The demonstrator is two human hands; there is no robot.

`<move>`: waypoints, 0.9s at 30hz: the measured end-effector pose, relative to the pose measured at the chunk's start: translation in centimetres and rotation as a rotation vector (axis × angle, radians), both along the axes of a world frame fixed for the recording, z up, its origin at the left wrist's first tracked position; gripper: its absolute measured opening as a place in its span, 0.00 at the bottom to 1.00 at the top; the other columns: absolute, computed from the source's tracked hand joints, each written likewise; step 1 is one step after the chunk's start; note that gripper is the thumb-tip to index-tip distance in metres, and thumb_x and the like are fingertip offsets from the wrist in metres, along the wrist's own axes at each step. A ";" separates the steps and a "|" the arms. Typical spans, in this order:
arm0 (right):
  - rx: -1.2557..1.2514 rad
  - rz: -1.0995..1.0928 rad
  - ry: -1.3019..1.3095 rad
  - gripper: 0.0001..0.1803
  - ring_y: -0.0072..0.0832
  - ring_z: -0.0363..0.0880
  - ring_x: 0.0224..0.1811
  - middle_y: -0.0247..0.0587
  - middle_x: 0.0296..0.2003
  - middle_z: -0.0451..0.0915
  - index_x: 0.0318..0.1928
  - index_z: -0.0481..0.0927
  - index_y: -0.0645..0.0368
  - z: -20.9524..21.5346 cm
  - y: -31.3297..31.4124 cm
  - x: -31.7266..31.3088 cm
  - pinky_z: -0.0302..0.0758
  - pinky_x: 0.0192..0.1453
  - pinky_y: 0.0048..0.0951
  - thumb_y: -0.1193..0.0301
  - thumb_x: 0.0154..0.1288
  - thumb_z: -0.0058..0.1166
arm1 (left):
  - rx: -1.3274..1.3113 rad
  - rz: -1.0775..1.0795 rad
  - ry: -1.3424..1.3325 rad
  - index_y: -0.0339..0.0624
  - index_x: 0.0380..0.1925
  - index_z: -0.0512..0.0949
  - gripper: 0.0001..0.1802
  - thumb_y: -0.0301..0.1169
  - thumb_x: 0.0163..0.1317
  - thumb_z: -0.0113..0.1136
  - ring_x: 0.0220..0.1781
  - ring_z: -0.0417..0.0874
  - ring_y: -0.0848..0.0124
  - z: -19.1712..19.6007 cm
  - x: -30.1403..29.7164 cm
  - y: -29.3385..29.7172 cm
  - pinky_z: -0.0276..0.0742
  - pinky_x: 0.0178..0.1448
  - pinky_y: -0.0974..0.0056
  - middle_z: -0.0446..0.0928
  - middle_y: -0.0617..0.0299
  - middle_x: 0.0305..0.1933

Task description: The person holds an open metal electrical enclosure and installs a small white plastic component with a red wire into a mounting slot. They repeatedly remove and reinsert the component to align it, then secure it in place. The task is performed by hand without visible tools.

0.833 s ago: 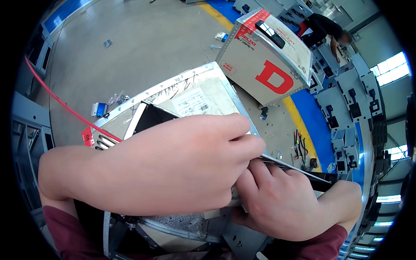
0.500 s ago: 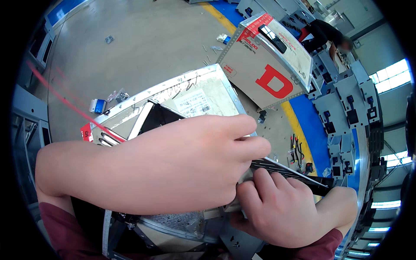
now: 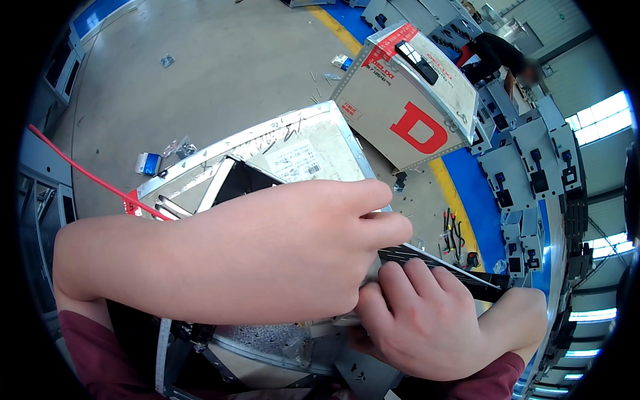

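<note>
My left hand (image 3: 327,247) reaches across the middle, its fingers bent down and closed, their tips hidden behind the back of the hand. Close against it on the right, my right hand (image 3: 420,317) is curled, the knuckles up. A small pale piece shows between the two hands; what either one grips cannot be made out. Past the right knuckles runs a black slotted metal strip (image 3: 460,271). Beneath the hands lies a large flat-topped box (image 3: 327,137) with a paper label. A black panel in a silver frame (image 3: 243,181) rests on it, partly under my left forearm.
A red cable (image 3: 87,170) arcs in from the left. Beyond stands a pale crate (image 3: 393,113) with a phone (image 3: 417,62) on top. Hand tools (image 3: 453,233) and a blue-white carton (image 3: 148,163) lie on the floor. Grey cabinets (image 3: 527,163) line the right; another person (image 3: 497,57) bends there.
The right hand has shifted slightly left, staying against the left hand, which has barely moved. The red cable has swung lower and is no longer blurred.
</note>
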State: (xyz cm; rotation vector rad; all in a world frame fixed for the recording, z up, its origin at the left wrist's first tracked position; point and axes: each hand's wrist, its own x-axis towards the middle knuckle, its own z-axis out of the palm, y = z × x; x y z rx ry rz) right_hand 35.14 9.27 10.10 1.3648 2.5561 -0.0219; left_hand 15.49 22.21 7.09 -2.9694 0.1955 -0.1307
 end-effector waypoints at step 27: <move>-0.044 -0.080 0.066 0.38 0.29 0.87 0.32 0.40 0.36 0.82 0.56 0.80 0.70 -1.0 1.4 1.1 0.83 0.33 0.28 0.55 0.52 0.78 | 0.147 0.052 0.207 0.58 0.23 0.91 0.05 0.39 0.51 0.69 0.54 0.73 0.70 0.5 -0.1 -0.4 0.67 0.55 0.66 0.77 0.76 0.35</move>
